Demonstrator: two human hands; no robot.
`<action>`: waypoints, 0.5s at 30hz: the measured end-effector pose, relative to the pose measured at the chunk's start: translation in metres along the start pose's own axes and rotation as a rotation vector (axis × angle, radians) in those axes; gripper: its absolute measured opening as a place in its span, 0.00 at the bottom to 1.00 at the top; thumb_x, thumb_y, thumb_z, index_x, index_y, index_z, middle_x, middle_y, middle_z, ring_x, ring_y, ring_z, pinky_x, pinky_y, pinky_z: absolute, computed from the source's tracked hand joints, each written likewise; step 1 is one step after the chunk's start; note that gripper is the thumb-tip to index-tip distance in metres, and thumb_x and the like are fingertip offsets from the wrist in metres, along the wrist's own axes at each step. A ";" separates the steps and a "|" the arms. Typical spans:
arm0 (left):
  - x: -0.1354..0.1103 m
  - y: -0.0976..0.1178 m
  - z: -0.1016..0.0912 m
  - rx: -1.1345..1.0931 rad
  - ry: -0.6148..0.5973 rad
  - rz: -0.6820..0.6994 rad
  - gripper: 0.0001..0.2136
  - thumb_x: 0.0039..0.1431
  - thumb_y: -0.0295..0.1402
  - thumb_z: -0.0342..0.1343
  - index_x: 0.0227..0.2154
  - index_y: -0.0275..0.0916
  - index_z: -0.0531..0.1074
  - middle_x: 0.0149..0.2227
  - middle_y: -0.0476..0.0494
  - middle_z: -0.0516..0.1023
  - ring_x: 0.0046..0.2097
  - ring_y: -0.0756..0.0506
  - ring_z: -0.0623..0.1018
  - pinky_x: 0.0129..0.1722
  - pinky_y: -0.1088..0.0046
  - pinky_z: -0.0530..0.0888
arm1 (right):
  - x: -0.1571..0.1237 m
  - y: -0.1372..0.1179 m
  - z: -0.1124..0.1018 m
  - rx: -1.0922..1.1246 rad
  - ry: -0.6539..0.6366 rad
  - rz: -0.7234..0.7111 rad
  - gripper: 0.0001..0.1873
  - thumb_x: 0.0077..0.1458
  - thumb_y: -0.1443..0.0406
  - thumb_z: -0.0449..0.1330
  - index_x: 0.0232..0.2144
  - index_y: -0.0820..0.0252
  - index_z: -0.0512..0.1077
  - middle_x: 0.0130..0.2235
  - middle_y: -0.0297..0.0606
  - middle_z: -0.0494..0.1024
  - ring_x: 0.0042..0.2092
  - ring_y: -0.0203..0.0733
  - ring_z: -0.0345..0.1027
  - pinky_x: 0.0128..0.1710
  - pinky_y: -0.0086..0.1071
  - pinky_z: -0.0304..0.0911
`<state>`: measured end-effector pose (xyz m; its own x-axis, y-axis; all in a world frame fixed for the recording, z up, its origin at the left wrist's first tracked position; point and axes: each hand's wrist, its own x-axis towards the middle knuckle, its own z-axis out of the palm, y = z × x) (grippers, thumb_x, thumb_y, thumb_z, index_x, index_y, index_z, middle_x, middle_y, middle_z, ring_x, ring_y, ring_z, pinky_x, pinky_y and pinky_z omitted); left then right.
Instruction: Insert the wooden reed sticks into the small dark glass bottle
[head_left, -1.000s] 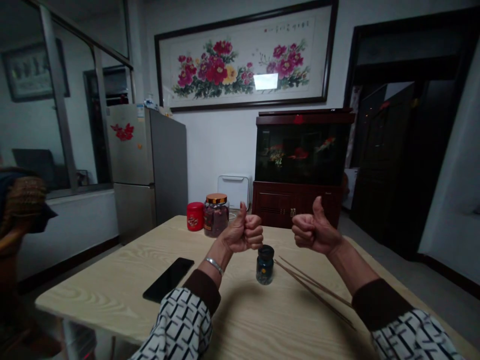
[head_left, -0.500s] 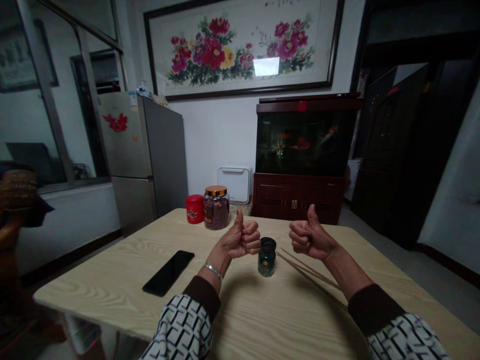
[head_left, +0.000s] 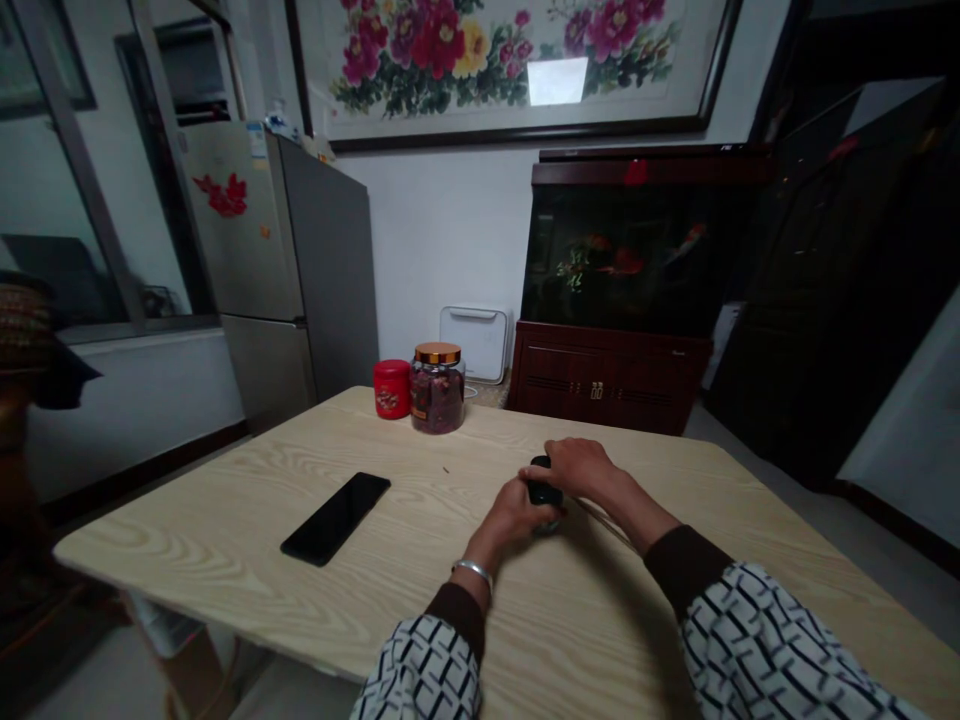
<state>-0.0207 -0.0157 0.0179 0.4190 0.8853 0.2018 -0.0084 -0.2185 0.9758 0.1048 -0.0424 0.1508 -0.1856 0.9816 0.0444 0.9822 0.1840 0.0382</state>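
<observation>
A small dark glass jar with a black lid (head_left: 544, 490) stands on the table, partly hidden between my hands. My left hand (head_left: 510, 517) wraps its lower body from the near left. My right hand (head_left: 576, 467) lies over the lid from the right, fingers curled on it. A silver bangle (head_left: 472, 574) circles my left wrist. Thin wooden sticks (head_left: 604, 519) lie close beside my right forearm, mostly hidden by it and in shadow.
A black smartphone (head_left: 335, 518) lies face up on the pale wood-grain table (head_left: 187, 525). A red tin (head_left: 391, 389) and a glass jar of dried dark-red contents (head_left: 437, 397) stand near the far edge. Beyond are an aquarium cabinet (head_left: 610, 376) and a refrigerator (head_left: 279, 262).
Both hands have dropped from raised thumbs-up fists and closed around the small jar. My view has tilted lower, so the room sits higher in the picture.
</observation>
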 end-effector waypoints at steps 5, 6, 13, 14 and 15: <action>-0.003 -0.003 -0.003 0.078 0.083 0.065 0.26 0.38 0.32 0.71 0.44 0.36 0.73 0.38 0.43 0.78 0.40 0.43 0.75 0.40 0.69 0.72 | 0.009 0.015 -0.016 0.225 -0.223 -0.303 0.34 0.49 0.59 0.65 0.59 0.59 0.69 0.56 0.50 0.74 0.55 0.55 0.70 0.53 0.43 0.64; -0.004 -0.002 -0.004 0.083 0.077 0.066 0.27 0.38 0.32 0.71 0.45 0.36 0.73 0.39 0.43 0.78 0.41 0.43 0.75 0.41 0.69 0.72 | 0.010 0.019 -0.017 0.304 -0.243 -0.386 0.40 0.47 0.61 0.65 0.63 0.58 0.64 0.60 0.49 0.70 0.58 0.53 0.67 0.56 0.42 0.62; -0.002 -0.006 -0.006 0.123 0.062 0.105 0.25 0.41 0.32 0.70 0.45 0.34 0.73 0.38 0.42 0.78 0.40 0.44 0.76 0.41 0.69 0.72 | 0.009 0.019 -0.007 0.039 -0.147 -0.081 0.37 0.54 0.43 0.58 0.55 0.65 0.70 0.53 0.59 0.76 0.54 0.64 0.70 0.53 0.51 0.62; -0.002 -0.007 -0.006 0.143 0.066 0.113 0.25 0.41 0.33 0.70 0.46 0.34 0.73 0.39 0.42 0.78 0.40 0.44 0.76 0.42 0.69 0.72 | 0.009 0.019 -0.007 0.000 -0.158 -0.081 0.33 0.55 0.45 0.58 0.53 0.64 0.72 0.50 0.57 0.77 0.53 0.63 0.71 0.52 0.51 0.62; -0.002 -0.007 -0.006 0.158 0.070 0.122 0.26 0.41 0.33 0.70 0.46 0.35 0.73 0.39 0.41 0.78 0.41 0.43 0.75 0.42 0.69 0.72 | 0.009 0.020 -0.008 0.007 -0.172 -0.129 0.31 0.54 0.48 0.59 0.53 0.62 0.72 0.51 0.55 0.77 0.53 0.62 0.71 0.52 0.50 0.62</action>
<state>-0.0274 -0.0136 0.0109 0.3597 0.8735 0.3281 0.0894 -0.3823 0.9197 0.1221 -0.0301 0.1603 -0.3026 0.9440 -0.1318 0.9509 0.3084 0.0259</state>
